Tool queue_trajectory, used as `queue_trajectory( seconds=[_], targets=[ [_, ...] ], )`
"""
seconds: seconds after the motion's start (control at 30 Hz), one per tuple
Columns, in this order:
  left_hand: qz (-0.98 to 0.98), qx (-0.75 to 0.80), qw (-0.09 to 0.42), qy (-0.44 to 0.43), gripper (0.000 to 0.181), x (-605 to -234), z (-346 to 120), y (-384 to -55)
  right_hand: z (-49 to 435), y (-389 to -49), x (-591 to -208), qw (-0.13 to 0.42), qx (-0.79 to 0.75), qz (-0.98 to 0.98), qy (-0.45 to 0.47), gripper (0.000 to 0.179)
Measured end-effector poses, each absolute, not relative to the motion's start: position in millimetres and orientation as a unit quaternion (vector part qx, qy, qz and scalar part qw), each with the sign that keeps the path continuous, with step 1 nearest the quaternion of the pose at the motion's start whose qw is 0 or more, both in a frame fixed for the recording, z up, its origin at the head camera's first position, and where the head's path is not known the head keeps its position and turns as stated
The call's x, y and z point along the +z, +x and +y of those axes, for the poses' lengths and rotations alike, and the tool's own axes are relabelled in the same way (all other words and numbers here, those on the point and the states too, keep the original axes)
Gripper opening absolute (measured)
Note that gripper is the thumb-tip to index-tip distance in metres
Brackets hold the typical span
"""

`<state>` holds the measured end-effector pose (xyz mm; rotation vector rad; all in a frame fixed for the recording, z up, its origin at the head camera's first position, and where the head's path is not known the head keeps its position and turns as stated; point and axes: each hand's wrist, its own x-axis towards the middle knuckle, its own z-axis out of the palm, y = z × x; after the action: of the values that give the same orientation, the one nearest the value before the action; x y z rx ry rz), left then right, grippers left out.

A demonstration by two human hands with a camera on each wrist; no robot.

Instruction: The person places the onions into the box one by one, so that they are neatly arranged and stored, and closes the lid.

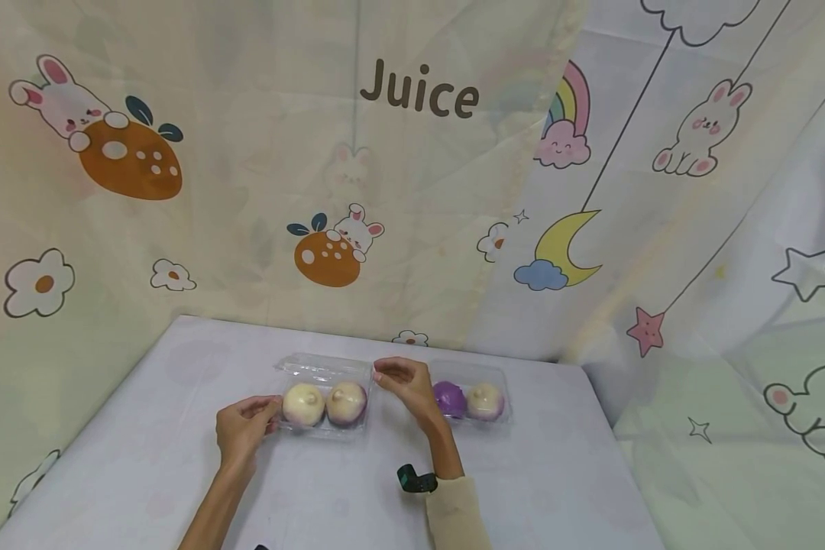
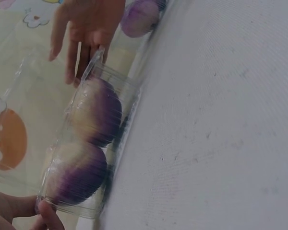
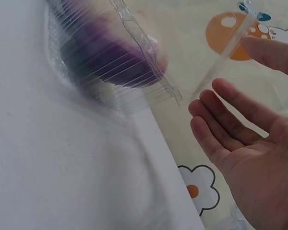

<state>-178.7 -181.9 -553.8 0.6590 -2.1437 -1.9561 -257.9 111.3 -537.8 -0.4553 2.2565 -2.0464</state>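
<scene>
A clear plastic clamshell box (image 1: 323, 434) stands on the table with its lid (image 1: 326, 367) raised at the back. Inside sit two round cream-and-purple pieces (image 1: 303, 405), each with a small nub on top. At the box's left end my left hand (image 1: 246, 428) pinches the rim between thumb and fingers, as the left wrist view shows. My right hand (image 1: 407, 386) is at the right end of the raised lid. Its fingers are loosely bent and apart, and in the right wrist view the thumb (image 3: 271, 53) overlaps the lid's edge.
To the right, partly behind my right forearm, is a second clear box (image 1: 505, 382) with one purple round piece (image 1: 450, 399) and one cream-and-purple piece (image 1: 486, 402). The white table (image 1: 522, 473) ends against a printed curtain (image 1: 234, 191) at the back.
</scene>
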Motion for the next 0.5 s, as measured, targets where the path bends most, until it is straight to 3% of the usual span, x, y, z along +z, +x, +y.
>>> queue_trajectory(
  seconds=[0.2, 0.5],
  targets=[
    [-0.716, -0.657, 0.081, 0.22, 0.03, -555.6, -182.5, -179.2, 112.4, -255.8, -537.4, 0.045, -0.656, 0.738, -0.151, 0.035],
    [-0.71, -0.664, 0.079, 0.219, 0.031, -555.9, -183.3, -177.8, 116.7, -253.8, -541.4, 0.021, -0.634, 0.748, -0.196, 0.039]
  ],
)
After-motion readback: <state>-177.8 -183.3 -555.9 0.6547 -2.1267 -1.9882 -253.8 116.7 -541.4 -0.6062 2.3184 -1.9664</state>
